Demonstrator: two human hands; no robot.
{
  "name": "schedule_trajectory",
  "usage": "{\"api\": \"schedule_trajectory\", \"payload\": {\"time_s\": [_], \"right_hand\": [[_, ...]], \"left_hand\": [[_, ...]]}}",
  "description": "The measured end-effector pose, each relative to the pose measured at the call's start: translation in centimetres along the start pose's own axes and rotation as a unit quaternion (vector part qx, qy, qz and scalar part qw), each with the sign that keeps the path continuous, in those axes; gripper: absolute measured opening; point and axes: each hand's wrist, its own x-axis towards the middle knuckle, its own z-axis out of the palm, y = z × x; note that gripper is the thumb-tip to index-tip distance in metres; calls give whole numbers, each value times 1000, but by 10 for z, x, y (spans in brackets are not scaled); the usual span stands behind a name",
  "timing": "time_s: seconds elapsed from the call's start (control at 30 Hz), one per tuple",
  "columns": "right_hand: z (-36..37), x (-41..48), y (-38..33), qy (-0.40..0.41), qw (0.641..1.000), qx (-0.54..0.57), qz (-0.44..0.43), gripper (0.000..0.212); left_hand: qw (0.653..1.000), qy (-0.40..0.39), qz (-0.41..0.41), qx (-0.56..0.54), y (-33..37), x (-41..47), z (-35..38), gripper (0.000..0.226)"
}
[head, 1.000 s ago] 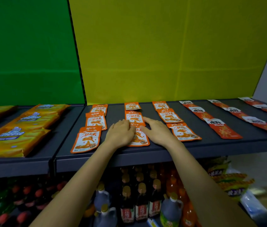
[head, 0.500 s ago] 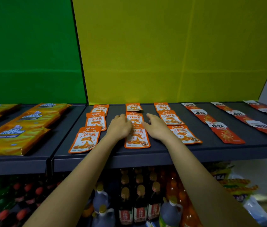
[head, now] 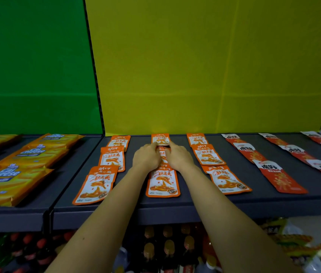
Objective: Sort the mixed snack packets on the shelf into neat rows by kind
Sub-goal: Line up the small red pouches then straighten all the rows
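Orange-and-white snack packets lie in three rows on the dark shelf (head: 195, 200). My left hand (head: 146, 157) and my right hand (head: 179, 157) rest side by side on the middle packet (head: 163, 153) of the centre row, fingers curled on its edges. The back packet (head: 160, 139) lies just beyond my fingertips, and the front packet (head: 163, 182) lies between my wrists. The left row (head: 112, 160) and the right row (head: 209, 156) lie flat on either side. Long red-and-white packets (head: 262, 162) form rows further right.
Yellow cheese-wafer packs (head: 25, 164) fill the adjoining shelf section on the left. A green panel and a yellow panel (head: 195, 66) stand behind the shelf. Bottles (head: 167, 247) stand on the level below, with more snack bags at the lower right.
Both hands have slid away from the front packet toward the back of the shelf, onto the middle packet of the centre row. The front packet now lies uncovered.
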Motion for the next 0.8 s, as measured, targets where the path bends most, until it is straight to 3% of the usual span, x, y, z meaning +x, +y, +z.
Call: {"api": "schedule_trajectory", "payload": {"time_s": [0.23, 0.5, 0.67, 0.8], "right_hand": [[7, 5, 1, 14, 998, -52, -23, 45], [8, 7, 2, 33, 999, -16, -31, 40], [-8, -2, -11, 72, 995, 27, -66, 41], [-25, -23, -49, 19, 993, 55, -101, 44]], "left_hand": [[1000, 17, -3, 0, -3, 6, 3, 44], [999, 42, 0, -29, -4, 6, 4, 36], [990, 106, 13, -90, 5, -7, -36, 30], [975, 176, 14, -135, -27, -35, -82, 31]]}}
